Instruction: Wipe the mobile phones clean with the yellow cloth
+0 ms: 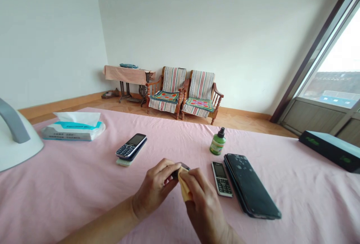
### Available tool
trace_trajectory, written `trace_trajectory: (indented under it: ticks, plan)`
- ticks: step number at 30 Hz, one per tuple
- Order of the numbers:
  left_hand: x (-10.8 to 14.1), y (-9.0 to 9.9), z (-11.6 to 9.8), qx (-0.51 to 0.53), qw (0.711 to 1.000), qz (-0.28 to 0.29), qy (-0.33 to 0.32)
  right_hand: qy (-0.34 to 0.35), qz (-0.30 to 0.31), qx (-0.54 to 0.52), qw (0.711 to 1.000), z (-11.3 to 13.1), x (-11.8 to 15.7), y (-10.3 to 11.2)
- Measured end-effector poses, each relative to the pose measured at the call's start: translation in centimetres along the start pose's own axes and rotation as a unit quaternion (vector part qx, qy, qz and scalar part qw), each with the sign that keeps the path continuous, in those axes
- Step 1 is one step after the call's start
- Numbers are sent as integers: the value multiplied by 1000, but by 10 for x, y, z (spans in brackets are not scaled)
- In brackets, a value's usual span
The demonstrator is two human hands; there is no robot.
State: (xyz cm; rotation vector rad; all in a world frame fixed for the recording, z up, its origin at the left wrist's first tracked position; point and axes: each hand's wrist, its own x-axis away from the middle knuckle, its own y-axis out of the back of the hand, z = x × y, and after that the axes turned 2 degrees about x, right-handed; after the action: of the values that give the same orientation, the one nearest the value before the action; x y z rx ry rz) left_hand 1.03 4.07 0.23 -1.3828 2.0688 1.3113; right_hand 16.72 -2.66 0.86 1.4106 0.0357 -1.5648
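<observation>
My left hand (157, 182) is closed round a small dark mobile phone (185, 166), holding it above the pink cloth. Most of that phone is hidden by my fingers. A folded yellow cloth (185, 188) is pinched in my right hand (201, 195) and pressed against the phone. Just right of my hands lies a silver-edged keypad phone (222, 178). Beside it is a stack of large black phones or tablets (253, 186), the top one with pale smudges. Behind these stands a green bottle (217, 142) with a black cap.
A keypad phone (131, 144) rests on a stack at left. Farther left are a tissue pack (73, 130) and a white appliance (19, 142) with a grey handle. A black box (329, 150) sits at the right edge. Two wooden chairs (198, 90) stand beyond the pink-covered table (92, 191).
</observation>
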Motion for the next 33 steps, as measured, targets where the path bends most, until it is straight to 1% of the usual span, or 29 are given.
trace_trajectory:
  ticks: [3,5,8,13,18,23,28,33]
  plan:
    - [0,-1,-1,-7,1000,-1,-10,-46,-2,9,999,-4,-1,3]
    - [1,-2,-1,-9,1000,2,-8,-41,-2,0,999,-5,0,3]
    - [1,-2,-1,-9,1000,4,0,-10,5,-18,1000,-2,0,1]
    - [1,-3,1,-17,1000,-3,-6,-40,-5,15,999,-2,-1,2]
    - [2,-3,2,-16,1000,6,4,-4,-5,-3,1000,-2,0,0]
    - [2,-2,1,-30,1000,-4,-4,-38,-11,30,999,-1,-1,2]
    - [1,-1,1,-25,1000,-2,-1,-14,-3,-2,1000,1,-1,1]
    - [1,-2,1,-41,999,-2,-5,-61,-24,14,998,-2,-1,1]
